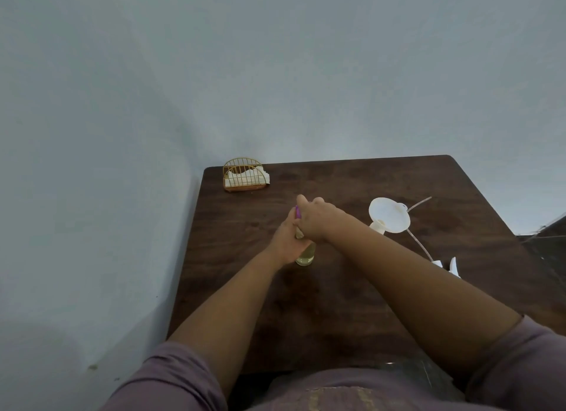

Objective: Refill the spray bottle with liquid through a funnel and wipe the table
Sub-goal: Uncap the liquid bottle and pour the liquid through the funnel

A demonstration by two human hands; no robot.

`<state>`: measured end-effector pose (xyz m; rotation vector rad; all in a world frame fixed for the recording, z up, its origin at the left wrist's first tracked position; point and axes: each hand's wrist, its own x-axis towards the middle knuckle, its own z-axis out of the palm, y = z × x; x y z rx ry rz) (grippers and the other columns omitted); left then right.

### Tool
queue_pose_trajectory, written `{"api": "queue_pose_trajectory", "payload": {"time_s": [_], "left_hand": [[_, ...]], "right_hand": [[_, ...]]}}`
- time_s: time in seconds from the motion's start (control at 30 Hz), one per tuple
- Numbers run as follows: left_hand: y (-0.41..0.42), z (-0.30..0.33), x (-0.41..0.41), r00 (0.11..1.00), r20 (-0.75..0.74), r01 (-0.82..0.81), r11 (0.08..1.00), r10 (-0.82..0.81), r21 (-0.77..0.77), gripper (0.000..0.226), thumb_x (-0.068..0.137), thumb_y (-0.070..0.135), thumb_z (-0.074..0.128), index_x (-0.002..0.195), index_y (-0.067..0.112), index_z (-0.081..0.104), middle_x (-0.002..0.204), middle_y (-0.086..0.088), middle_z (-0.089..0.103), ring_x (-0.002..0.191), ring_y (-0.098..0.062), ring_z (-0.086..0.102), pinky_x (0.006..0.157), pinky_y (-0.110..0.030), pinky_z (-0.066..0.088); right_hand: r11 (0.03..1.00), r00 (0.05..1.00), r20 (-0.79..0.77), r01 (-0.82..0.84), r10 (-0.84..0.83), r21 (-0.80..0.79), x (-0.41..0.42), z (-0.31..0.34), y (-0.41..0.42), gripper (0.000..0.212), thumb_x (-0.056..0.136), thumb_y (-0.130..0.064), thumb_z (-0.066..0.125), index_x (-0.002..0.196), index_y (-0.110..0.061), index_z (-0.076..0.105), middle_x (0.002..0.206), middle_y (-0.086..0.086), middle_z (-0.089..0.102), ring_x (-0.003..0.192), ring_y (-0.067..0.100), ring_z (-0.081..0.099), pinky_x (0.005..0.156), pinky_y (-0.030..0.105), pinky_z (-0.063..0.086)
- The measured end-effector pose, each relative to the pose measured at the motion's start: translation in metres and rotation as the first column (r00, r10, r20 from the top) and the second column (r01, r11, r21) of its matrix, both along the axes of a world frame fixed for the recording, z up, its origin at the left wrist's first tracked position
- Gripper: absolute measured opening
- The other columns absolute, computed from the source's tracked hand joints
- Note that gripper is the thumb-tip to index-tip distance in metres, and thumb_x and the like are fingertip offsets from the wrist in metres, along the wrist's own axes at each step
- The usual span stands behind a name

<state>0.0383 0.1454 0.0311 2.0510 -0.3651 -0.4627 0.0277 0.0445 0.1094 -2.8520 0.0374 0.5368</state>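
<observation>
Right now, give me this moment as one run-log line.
left hand: grips bottle body | right hand: grips bottle top | bottle: upright on table, yellowish liquid | funnel: lying on table, unused

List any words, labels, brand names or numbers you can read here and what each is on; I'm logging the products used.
None can be read.
Bottle: clear with yellowish liquid, no label in view; both hands cover most of it.
Funnel: plain white, no marking.
Napkin holder: gold wire, no text.
Spray head: white, mostly hidden behind the right arm, nothing legible.
</observation>
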Motion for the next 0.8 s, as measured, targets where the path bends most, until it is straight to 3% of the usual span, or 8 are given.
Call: {"api": "queue_pose_trajectory", "payload": {"time_s": [0.17, 0.4, 0.6, 0.7, 0.8], "left_hand": [[0.002, 0.002, -0.004, 1.0, -0.007, -0.017, 0.999, 0.017, -0.035, 0.071, 0.081, 0.012, 0.072, 0.139, 0.028, 0.033, 0.121, 0.003, 0.06, 0.115, -0.018, 0.058, 0.1, -0.043, 0.048], [0.0, 0.005, -0.008, 1.0, 0.006, -0.023, 0.999, 0.023, -0.025, 0.079, 0.082, 0.016, 0.073, 0.145, 0.026, 0.027, 0.135, -0.005, 0.054, 0.126, -0.023, 0.051, 0.106, -0.05, 0.044], [-0.002, 0.007, -0.007, 0.999, 0.013, -0.03, 0.999, 0.029, 0.036, 0.073, 0.086, 0.019, 0.071, 0.146, 0.022, 0.029, 0.136, -0.005, 0.054, 0.126, -0.022, 0.05, 0.101, -0.035, 0.041], [-0.003, 0.007, -0.008, 0.999, 0.006, -0.043, 0.998, 0.043, 0.054, 0.071, 0.086, 0.021, 0.072, 0.145, 0.023, 0.032, 0.136, -0.004, 0.054, 0.128, -0.023, 0.049, 0.098, -0.032, 0.04], [-0.005, 0.008, -0.009, 0.999, 0.006, -0.049, 0.996, 0.049, 0.072, 0.068, 0.087, 0.021, 0.07, 0.144, 0.021, 0.033, 0.136, -0.005, 0.054, 0.129, -0.023, 0.049, 0.097, -0.031, 0.04]], "right_hand": [[0.999, 0.996, -0.082, -0.024, 0.021, -0.034, 0.002, 0.003, 0.0, 0.035, 0.094, -0.024, 0.053, 0.123, -0.019, 0.033, 0.12, 0.016, 0.039, 0.109, 0.035, 0.049, 0.084, 0.043, 0.048], [0.989, 0.989, -0.102, -0.114, 0.105, -0.09, 0.004, 0.006, -0.004, 0.05, 0.09, -0.011, 0.058, 0.131, -0.023, 0.031, 0.121, 0.016, 0.039, 0.103, 0.035, 0.052, 0.086, 0.042, 0.053], [0.973, 0.982, -0.064, -0.188, 0.18, -0.134, 0.003, 0.008, -0.007, 0.051, 0.087, -0.009, 0.062, 0.129, -0.02, 0.035, 0.117, 0.016, 0.041, 0.089, 0.028, 0.053, 0.076, 0.035, 0.052], [0.959, 0.974, -0.069, -0.226, 0.218, -0.169, 0.003, 0.009, -0.009, 0.06, 0.084, -0.008, 0.065, 0.134, -0.022, 0.034, 0.117, 0.016, 0.042, 0.094, 0.029, 0.056, 0.082, 0.037, 0.054], [0.957, 0.97, -0.051, -0.243, 0.238, -0.157, 0.002, 0.011, -0.011, 0.062, 0.085, -0.009, 0.066, 0.135, -0.023, 0.034, 0.118, 0.015, 0.043, 0.085, 0.024, 0.052, 0.075, 0.032, 0.051]]}}
